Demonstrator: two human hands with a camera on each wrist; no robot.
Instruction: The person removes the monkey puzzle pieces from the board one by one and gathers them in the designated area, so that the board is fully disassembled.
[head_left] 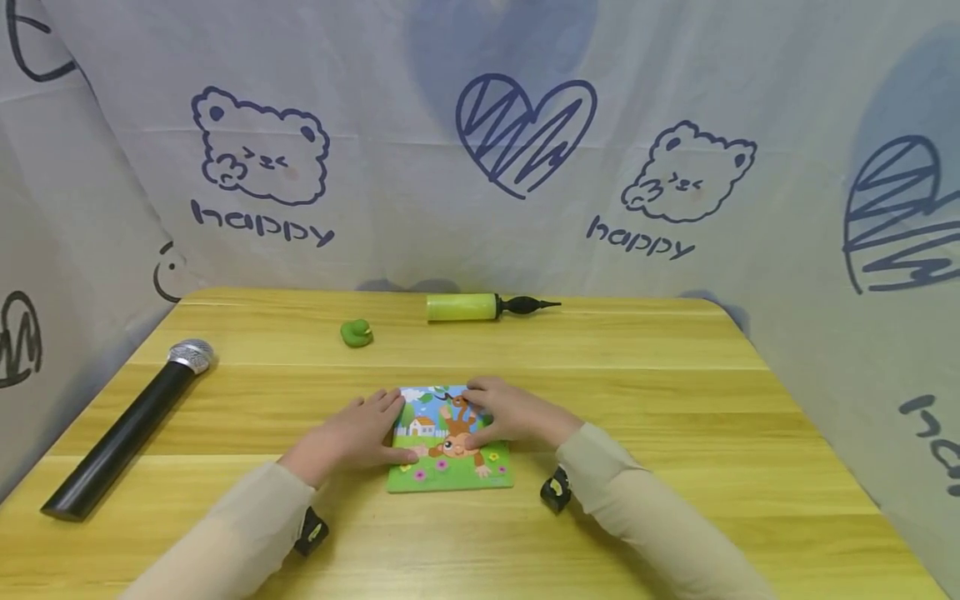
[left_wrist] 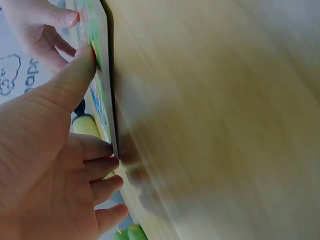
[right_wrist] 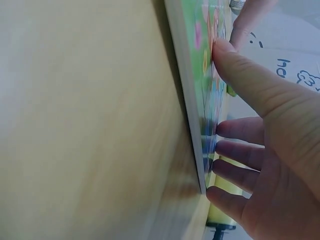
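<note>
A square jigsaw puzzle (head_left: 450, 479) with a cartoon monkey, a small house and flowers on it lies flat on the wooden table. My left hand (head_left: 348, 437) rests along its left side, thumb on the picture and fingertips at the edge. From the other side my right hand (head_left: 517, 414) touches the puzzle, its thumb and fingertips resting on the picture. In the left wrist view, the fingers of the left hand (left_wrist: 55, 165) look fairly straight beside the thin board. The right wrist view has the right hand (right_wrist: 280, 130) with its fingers spread on the surface.
Behind the puzzle sit a green toy duck (head_left: 357, 333) and a yellow hand pump (head_left: 462, 307) with a black nozzle. A black microphone (head_left: 123, 442) lies at the left of the table (head_left: 675, 400). White printed cloth (head_left: 397, 167) hangs behind.
</note>
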